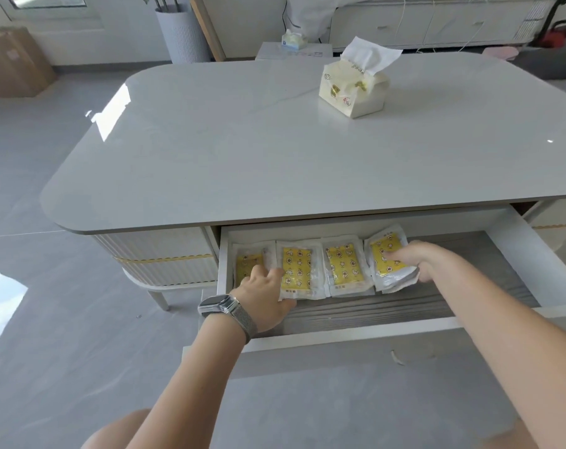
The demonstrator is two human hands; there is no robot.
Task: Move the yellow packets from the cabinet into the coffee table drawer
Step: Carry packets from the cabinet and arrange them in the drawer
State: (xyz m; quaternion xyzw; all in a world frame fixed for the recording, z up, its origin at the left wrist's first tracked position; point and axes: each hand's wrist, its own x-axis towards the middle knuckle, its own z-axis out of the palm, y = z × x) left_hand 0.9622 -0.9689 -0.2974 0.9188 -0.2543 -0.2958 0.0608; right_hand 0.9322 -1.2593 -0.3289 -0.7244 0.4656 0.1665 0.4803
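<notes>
The coffee table drawer (366, 333) stands pulled open toward me. Several yellow packets with star prints lie in a row along its back. My left hand (265, 294), with a watch on the wrist, rests between the leftmost packet (247, 260) and the second packet (297, 267), fingers on the second packet's lower left edge. My right hand (405, 259) grips the rightmost stack of packets (387, 254), which is tilted with its right side lifted. A third packet (345, 265) lies flat between the hands.
The grey coffee table top (275, 150) overhangs the drawer's back. A tissue pack (354, 84) stands on it at the far right. The right half of the drawer floor (463, 273) is bare. A cardboard box (12, 63) and a grey vase (182, 32) stand beyond.
</notes>
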